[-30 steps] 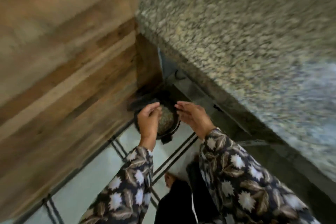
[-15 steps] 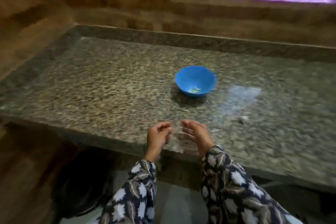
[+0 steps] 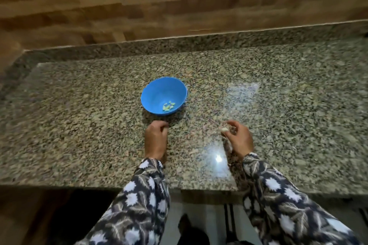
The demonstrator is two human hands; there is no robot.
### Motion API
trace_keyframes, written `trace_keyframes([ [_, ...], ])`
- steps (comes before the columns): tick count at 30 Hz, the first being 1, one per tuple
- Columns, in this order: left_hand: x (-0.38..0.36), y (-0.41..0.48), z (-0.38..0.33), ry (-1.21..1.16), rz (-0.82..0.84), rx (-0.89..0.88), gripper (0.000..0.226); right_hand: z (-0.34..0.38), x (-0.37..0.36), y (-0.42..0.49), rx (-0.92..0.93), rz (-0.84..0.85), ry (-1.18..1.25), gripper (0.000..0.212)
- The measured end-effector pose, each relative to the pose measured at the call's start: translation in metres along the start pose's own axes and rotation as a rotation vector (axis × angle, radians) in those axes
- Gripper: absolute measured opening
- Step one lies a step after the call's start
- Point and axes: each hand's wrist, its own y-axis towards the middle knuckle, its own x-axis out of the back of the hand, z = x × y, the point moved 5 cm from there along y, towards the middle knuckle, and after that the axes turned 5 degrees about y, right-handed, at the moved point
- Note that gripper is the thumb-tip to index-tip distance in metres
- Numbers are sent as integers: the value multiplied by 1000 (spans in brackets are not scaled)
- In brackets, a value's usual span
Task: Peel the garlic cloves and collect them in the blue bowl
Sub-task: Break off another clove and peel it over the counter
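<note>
Early going: few peeled cloves in blue bowl; at its 4 o'clock, right grip pinches another clove; left grip curled, I cannot tell on what.

My two forearms reach forward side by side and well apart. The left sleeve and the right sleeve, dark with a pale leaf print, cover them to the wrists. My left hand lies back-up with a straight wrist. Its fingers are curled under towards the thumb, and whether they enclose anything is hidden. My right hand is angled inward with bent fingers. Thumb and fingertips pinch a small pale garlic clove at the hand's inner side. The two hands are level with each other and do not touch.
</note>
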Motion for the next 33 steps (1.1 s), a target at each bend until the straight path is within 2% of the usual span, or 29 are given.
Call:
trace_keyframes([
  [2, 20, 21, -20, -137, -105, -38, 17, 1, -5, 3, 8, 19, -37, 42],
  [4, 22, 53, -27, -163, -94, -21, 14, 3, -10, 3, 19, 21, -60, 42],
  [9, -17, 108, -10, 2, 248, 113, 11, 4, -12, 9, -43, -65, -73, 33],
  [11, -22, 114, -4, 18, 299, 128, 14, 5, -16, 10, -84, -87, -25, 31],
  [13, -13, 114, -10, -42, 231, 104, 18, 7, -20, 9, -105, -68, 100, 28],
  [15, 3, 99, -28, -192, 130, 55, 20, 8, -26, 6, -150, -22, 298, 23],
  [16, 5, 85, -36, -279, 131, 31, 20, 7, -30, 3, -188, 10, 423, 22],
  [17, 1, 67, -44, -356, 189, 19, 20, 7, -34, -2, -241, 46, 562, 23],
  [19, -22, 29, -52, -460, 408, 45, 23, 12, -45, -14, -354, 114, 887, 25],
  [22, -53, -7, -47, -598, 595, 193, 28, 12, -56, -23, -403, 142, 1076, 26],
  [24, -59, -17, -46, -681, 602, 241, 27, 11, -60, -26, -398, 154, 1119, 27],
  [29, -50, -28, -48, -738, 523, 207, 20, 11, -66, -33, -381, 212, 1179, 32],
  [33, -41, -31, -52, -753, 471, 146, 18, 14, -62, -37, -364, 305, 1120, 32],
])
